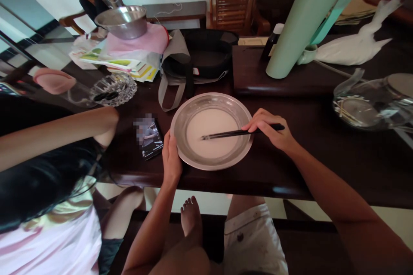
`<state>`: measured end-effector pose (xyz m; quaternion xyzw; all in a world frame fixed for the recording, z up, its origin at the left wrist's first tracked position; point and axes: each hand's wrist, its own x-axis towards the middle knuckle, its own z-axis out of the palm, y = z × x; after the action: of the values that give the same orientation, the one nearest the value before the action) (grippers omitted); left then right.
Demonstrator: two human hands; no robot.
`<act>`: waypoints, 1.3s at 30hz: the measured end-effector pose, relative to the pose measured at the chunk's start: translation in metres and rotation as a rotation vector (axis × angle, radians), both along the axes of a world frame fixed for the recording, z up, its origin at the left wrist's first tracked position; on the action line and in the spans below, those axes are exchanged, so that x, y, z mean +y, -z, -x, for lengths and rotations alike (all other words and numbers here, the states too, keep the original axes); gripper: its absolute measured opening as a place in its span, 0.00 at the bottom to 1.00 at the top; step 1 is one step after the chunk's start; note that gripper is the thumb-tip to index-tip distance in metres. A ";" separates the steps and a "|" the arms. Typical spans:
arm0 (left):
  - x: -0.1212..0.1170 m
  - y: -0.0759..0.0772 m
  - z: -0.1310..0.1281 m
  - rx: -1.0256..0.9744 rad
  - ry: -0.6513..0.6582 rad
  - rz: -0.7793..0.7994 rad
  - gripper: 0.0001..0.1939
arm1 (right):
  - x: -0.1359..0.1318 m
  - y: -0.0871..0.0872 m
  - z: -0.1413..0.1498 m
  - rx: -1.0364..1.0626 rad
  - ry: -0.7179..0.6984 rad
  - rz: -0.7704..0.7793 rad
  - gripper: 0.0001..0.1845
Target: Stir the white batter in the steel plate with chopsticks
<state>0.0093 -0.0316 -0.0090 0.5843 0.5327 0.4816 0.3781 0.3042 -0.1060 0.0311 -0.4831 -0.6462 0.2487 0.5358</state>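
A wide metal bowl (211,164) rests near the front edge of the dark wooden table, with a smooth whitish mixture (211,122) inside. My left hand (171,159) is closed on the bowl's left rim, fingers along its outer side. A pair of black chopsticks (226,134) is gripped in my right hand (269,126), above the bowl's right rim. The chopsticks slant left across the bowl, their tips at the mixture near its middle. Part of my right palm is turned away from view.
A phone (150,139) lies left of the bowl, beside another person's arm (58,135). Behind are a glass dish (114,90), a black-and-grey bag (206,56) and a steel basin (124,23). A green cylinder (306,21) and a clear container (364,103) stand right.
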 end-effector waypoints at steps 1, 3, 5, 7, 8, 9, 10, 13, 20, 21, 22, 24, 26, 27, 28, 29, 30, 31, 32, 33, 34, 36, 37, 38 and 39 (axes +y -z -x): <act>0.000 0.000 0.000 -0.001 -0.002 0.003 0.27 | 0.000 0.000 0.000 -0.010 0.020 -0.008 0.18; 0.001 0.002 0.001 -0.016 0.000 0.004 0.27 | 0.000 0.000 -0.001 0.026 0.062 -0.032 0.18; 0.001 0.003 0.001 -0.029 0.009 0.004 0.27 | 0.000 0.000 -0.001 0.083 0.056 -0.035 0.21; 0.001 0.003 0.001 -0.028 0.012 0.000 0.27 | -0.001 0.000 -0.001 0.086 0.013 -0.015 0.21; 0.001 0.003 0.001 -0.024 0.011 -0.001 0.27 | -0.001 0.000 -0.001 0.062 -0.008 -0.004 0.20; 0.001 0.003 0.001 -0.022 0.010 -0.002 0.27 | -0.001 0.000 -0.001 0.032 -0.015 -0.001 0.19; 0.001 0.003 0.001 -0.022 0.011 -0.002 0.27 | -0.001 0.000 -0.001 0.007 -0.009 -0.005 0.18; 0.001 0.003 0.001 -0.035 0.017 -0.003 0.27 | 0.000 0.000 -0.002 0.034 0.039 -0.059 0.18; 0.000 -0.001 0.000 0.000 0.005 -0.015 0.27 | 0.000 -0.001 -0.001 -0.013 0.012 -0.015 0.17; 0.000 -0.001 0.000 -0.002 0.007 -0.018 0.27 | 0.000 -0.001 -0.001 -0.022 0.028 -0.027 0.16; 0.000 -0.001 0.000 -0.004 0.012 -0.018 0.27 | 0.000 -0.001 -0.002 -0.007 0.047 -0.043 0.16; 0.000 -0.001 0.000 -0.005 0.020 -0.017 0.27 | 0.000 0.000 -0.002 0.067 0.059 -0.062 0.19; 0.000 -0.001 0.000 -0.005 0.023 -0.016 0.27 | 0.000 0.000 -0.001 0.121 0.019 -0.046 0.21; 0.000 0.000 0.000 -0.005 0.023 -0.016 0.27 | 0.000 0.000 -0.001 0.117 -0.006 -0.029 0.21; 0.000 0.000 0.000 -0.005 0.022 -0.018 0.27 | 0.000 0.000 0.000 0.092 -0.025 -0.012 0.20; 0.000 0.000 0.000 -0.007 0.020 -0.020 0.27 | 0.000 -0.001 0.000 0.059 -0.028 -0.003 0.19; 0.000 0.000 0.000 -0.008 0.019 -0.022 0.27 | 0.000 -0.001 0.000 0.028 -0.014 0.000 0.18; 0.000 0.001 0.000 -0.011 0.019 -0.025 0.27 | 0.000 -0.001 0.000 0.012 0.014 -0.005 0.17; 0.000 0.001 0.000 -0.013 0.020 -0.028 0.27 | 0.001 0.000 0.000 0.017 0.044 -0.015 0.17; 0.000 0.001 0.000 -0.012 0.020 -0.028 0.26 | 0.001 0.000 -0.001 0.041 0.067 -0.026 0.18; 0.000 0.000 0.000 -0.006 0.022 -0.027 0.26 | 0.001 0.001 -0.001 0.073 0.075 -0.034 0.19; 0.000 -0.001 0.000 0.015 0.026 -0.023 0.26 | 0.001 0.001 -0.001 0.117 0.044 -0.029 0.21; 0.000 -0.002 0.000 0.024 0.025 -0.022 0.25 | 0.000 0.001 -0.001 0.110 0.016 -0.019 0.21; 0.000 -0.003 0.000 0.031 0.022 -0.022 0.25 | 0.000 0.001 0.000 0.082 -0.008 -0.009 0.20; 0.000 -0.003 0.000 0.035 0.020 -0.022 0.25 | 0.000 0.001 0.000 0.044 -0.018 -0.003 0.19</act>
<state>0.0094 -0.0320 -0.0058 0.6019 0.5280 0.4734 0.3672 0.3039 -0.1057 0.0304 -0.4710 -0.6388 0.2632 0.5485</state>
